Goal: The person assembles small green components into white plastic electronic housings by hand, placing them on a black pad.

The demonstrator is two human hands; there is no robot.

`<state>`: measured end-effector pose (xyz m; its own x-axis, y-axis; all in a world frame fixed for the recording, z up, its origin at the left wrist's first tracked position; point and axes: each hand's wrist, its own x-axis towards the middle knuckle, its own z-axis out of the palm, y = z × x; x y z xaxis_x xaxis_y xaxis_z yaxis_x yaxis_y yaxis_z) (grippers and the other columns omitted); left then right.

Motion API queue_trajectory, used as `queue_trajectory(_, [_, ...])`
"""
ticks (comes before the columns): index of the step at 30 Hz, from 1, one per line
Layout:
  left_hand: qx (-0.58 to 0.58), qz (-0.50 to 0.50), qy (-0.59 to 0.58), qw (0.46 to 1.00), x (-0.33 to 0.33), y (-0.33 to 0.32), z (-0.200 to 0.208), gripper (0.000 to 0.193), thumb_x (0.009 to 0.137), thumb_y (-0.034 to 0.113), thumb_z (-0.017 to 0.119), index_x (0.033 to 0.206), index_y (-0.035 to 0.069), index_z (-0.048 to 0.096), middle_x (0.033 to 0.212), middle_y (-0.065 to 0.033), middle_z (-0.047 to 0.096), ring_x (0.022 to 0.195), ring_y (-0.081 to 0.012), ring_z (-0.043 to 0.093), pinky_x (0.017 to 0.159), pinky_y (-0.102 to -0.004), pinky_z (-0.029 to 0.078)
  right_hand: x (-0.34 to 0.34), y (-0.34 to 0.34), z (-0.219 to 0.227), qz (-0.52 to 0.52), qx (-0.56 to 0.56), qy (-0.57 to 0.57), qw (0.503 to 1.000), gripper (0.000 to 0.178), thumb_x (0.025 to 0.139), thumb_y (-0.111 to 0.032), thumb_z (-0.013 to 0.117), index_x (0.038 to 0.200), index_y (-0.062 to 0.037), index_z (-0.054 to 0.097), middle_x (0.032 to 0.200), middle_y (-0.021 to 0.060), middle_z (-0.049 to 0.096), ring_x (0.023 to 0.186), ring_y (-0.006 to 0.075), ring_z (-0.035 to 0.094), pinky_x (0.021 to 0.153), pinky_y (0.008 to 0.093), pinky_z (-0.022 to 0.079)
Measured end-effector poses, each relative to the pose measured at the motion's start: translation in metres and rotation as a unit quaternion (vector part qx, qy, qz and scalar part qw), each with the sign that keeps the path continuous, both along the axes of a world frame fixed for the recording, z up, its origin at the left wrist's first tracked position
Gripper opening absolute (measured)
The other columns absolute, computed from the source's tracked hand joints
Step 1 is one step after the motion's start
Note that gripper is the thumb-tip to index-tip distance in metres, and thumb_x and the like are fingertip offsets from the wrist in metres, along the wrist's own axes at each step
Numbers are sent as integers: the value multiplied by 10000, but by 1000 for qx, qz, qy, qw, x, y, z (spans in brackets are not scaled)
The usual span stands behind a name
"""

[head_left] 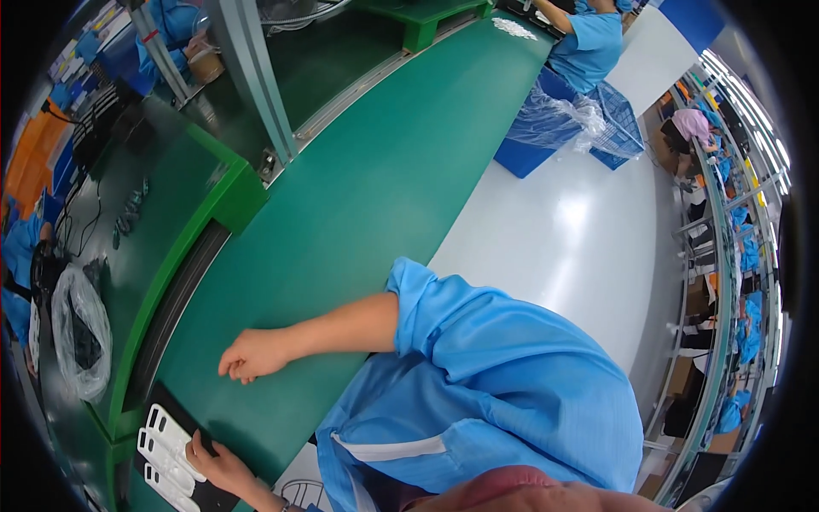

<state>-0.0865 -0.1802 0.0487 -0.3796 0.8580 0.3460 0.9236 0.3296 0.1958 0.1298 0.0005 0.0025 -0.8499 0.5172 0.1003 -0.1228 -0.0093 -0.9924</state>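
At the lower left, my left hand (219, 468) has its fingers closed at the edge of a flat white plastic part (181, 448) with slotted ends. Several such parts lie side by side on a black tray (213, 495). My right hand (258, 353) is over the green work surface (341, 213), above and to the right of the tray, its bare forearm stretched across from a rolled blue sleeve. The right fingers curl downward and hide whatever they may hold.
A green raised bench (153, 256) with a metal post (256, 77) borders the left side. A clear plastic bag (81, 333) lies there. Far off, a person in blue (589, 43) works near white pieces (514, 29); blue bins (533, 128) stand on the floor.
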Motion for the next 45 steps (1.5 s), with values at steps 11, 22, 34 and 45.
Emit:
queue_trajectory(11, [62, -65, -119, 989, -2, 36, -8, 266, 875, 17, 534, 1139, 10, 566, 1185, -141, 503, 935, -253, 535, 692, -294, 456, -7, 5, -8, -30, 54, 3, 998, 268, 816, -34, 504, 1061, 18, 598, 869, 124, 660, 713, 175, 673, 649, 299, 545])
queue_trajectory(22, [78, -178, -538, 820, 84, 140, -20, 244, 938, 120, 523, 1149, 16, 583, 1023, -71, 598, 860, -120, 543, 744, -244, 458, -8, 2, 5, -60, 87, -29, 994, 109, 796, -8, 504, 841, 19, 599, 704, 112, 649, 659, 196, 665, 600, 318, 543])
queue_trajectory(34, [80, -169, -709, 680, 99, 125, 0, 508, 988, 353, 402, 1391, 50, 342, 1109, -127, 555, 909, -158, 564, 779, -267, 476, -5, -6, 5, -51, 100, 33, 993, 435, 804, -4, 537, 1220, -130, 537, 847, 104, 646, 712, 210, 647, 639, 323, 531])
queue_trajectory(45, [34, -170, -694, 698, 97, 117, -8, 506, 989, 330, 415, 1403, 57, 319, 1127, -135, 558, 907, -156, 553, 774, -260, 460, 2, -12, 15, -31, 70, 0, 997, 566, 860, -60, 539, 1390, -170, 372, 889, 140, 652, 784, 246, 657, 684, 351, 527])
